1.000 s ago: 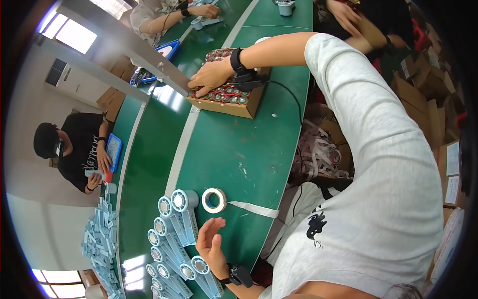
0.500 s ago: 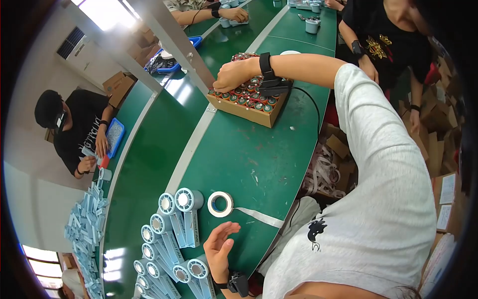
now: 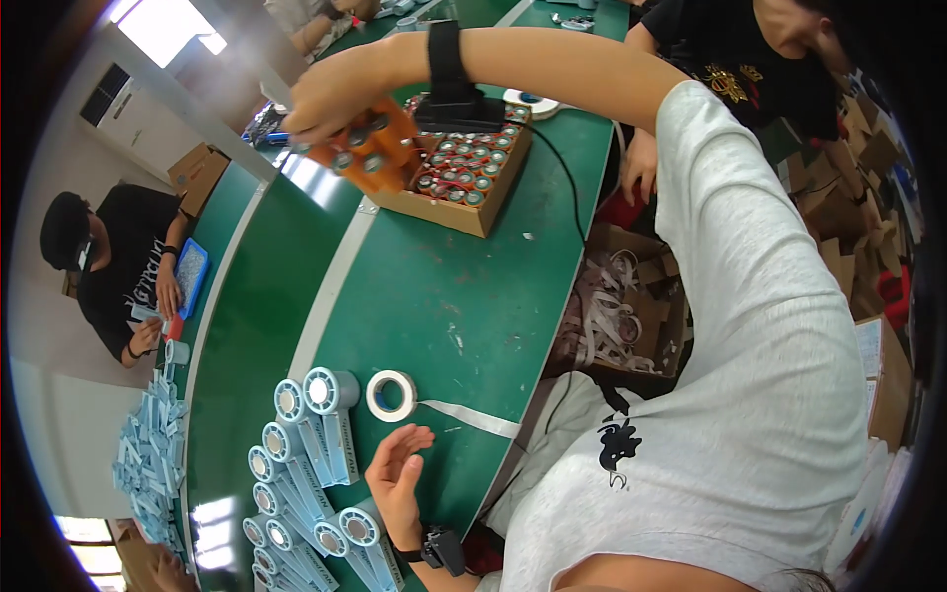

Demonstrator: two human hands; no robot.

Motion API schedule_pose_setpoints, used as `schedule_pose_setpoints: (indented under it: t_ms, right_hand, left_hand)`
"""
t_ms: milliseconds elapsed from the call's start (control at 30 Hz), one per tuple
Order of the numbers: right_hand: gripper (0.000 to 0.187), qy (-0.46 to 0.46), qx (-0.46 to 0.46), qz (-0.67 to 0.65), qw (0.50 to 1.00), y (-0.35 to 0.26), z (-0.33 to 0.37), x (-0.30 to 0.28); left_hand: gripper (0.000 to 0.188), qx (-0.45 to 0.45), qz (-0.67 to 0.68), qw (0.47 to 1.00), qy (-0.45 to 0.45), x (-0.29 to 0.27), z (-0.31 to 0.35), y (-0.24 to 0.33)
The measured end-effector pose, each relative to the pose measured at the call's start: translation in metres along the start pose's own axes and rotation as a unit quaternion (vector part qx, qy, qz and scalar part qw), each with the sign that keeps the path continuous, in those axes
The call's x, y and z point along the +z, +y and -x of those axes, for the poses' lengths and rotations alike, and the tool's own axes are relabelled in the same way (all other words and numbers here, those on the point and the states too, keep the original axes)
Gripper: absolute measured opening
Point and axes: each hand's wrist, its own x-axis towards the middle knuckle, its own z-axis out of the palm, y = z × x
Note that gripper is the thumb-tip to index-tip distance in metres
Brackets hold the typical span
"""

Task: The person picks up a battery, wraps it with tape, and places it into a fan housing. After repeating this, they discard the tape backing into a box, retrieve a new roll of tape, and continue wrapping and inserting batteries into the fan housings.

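My right hand grips a bunch of orange-wrapped cylindrical batteries by their upper part, raised at the left end of a cardboard box. More batteries with red wires stand in rows inside it. My left hand, palm turned inward and fingers apart, holds nothing. It hovers over the green table beside a roll of white tape. From that roll a strip of tape runs to the table's edge. Light blue handheld fans lie in rows left of my left hand.
Across the green table, a person in a black cap works beside a blue tray. A heap of light blue parts lies nearby. Another person is at upper right. A carton of white strips stands below the table edge.
My right hand has lifted a bunch of batteries out of the box and moved up and left. My left hand keeps its open pose by the tape. The whole view has shifted slightly.
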Motion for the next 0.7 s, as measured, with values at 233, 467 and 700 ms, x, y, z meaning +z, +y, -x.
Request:
schedule_pose_setpoints:
  t_ms: [233,467,700]
  right_hand:
    - [0.029,0.118,0.078,-0.29,0.946,-0.07,0.009,0.072]
    - [0.016,0.084,0.168,-0.076,0.979,-0.11,0.045,0.137]
    - [0.014,0.21,0.17,0.125,0.955,-0.122,0.054,0.126]
  left_hand:
    - [0.032,0.023,-0.063,0.995,0.072,-0.003,0.002,-0.002]
    - [0.031,0.137,-0.382,0.907,0.11,0.012,-0.015,-0.011]
    - [0.031,0.179,-0.62,0.761,0.066,0.012,-0.041,-0.015]
